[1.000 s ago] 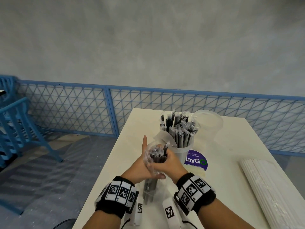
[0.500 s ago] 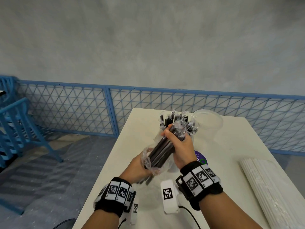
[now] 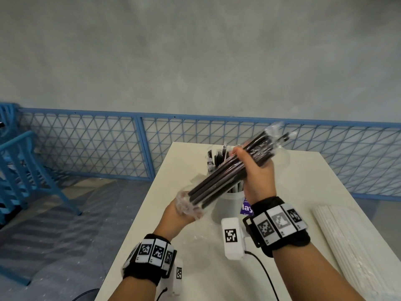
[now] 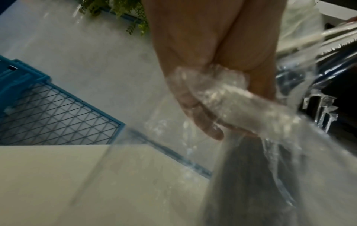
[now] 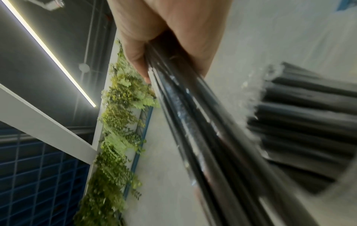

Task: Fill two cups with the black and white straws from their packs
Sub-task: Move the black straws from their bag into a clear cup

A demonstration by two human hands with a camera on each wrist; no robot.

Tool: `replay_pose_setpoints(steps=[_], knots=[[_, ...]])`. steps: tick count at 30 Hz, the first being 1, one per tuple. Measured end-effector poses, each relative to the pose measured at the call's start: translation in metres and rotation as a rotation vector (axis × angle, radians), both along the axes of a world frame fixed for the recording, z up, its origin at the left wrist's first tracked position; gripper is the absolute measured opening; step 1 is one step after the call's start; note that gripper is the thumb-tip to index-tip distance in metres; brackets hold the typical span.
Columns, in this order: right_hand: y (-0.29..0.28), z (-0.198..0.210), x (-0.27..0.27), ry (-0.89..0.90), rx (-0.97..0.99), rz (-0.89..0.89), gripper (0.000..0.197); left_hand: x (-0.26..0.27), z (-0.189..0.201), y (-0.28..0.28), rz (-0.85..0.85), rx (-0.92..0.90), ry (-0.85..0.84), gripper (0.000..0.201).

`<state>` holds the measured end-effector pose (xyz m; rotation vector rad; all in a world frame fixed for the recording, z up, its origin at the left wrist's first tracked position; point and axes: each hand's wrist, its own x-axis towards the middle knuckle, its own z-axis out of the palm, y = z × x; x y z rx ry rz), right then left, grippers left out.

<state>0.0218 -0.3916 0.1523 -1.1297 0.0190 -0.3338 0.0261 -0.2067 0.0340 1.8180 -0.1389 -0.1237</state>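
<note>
A bundle of black straws [image 3: 225,177] slants above the tabletop [image 3: 303,181], tips high and far. The right hand [image 3: 258,174] has its fingers wrapped round the middle. The left hand [image 3: 180,213] pinches the clear pack [image 3: 187,206] at the low end, likely anchoring it so the straws slide free. Just behind stands a cup [image 3: 233,195] already holding black straws; white straws [image 3: 355,246] lie far right.

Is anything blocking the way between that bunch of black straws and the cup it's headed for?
Partly. The cup already holds upright black straws, crowding its mouth. The bunch in the right hand also has its lower end in the plastic pack gripped by the left hand.
</note>
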Motion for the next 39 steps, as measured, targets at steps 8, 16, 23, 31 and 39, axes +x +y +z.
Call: replay_pose_setpoints(steps=[8,16,23,31,39], knots=[[-0.01,0.015,-0.002,-0.225,-0.305,-0.267,0.028,0.001,-0.004,0.014,0.262,-0.166,0.076,0.047],[0.015,-0.021,0.005,-0.23,-0.599,-0.219,0.026,-0.002,0.002,0.009,0.252,-0.33,0.145,0.047],[0.018,-0.041,0.014,-0.16,-0.64,-0.119,0.023,-0.004,0.004,0.009,0.249,-0.339,0.151,0.041],[0.016,-0.055,0.03,0.038,-0.774,-0.025,0.05,-0.003,0.005,0.003,0.248,-0.371,0.153,0.047],[0.015,-0.039,0.035,-0.184,-0.744,-0.157,0.062,-0.001,-0.001,0.009,0.259,-0.344,0.123,0.041]])
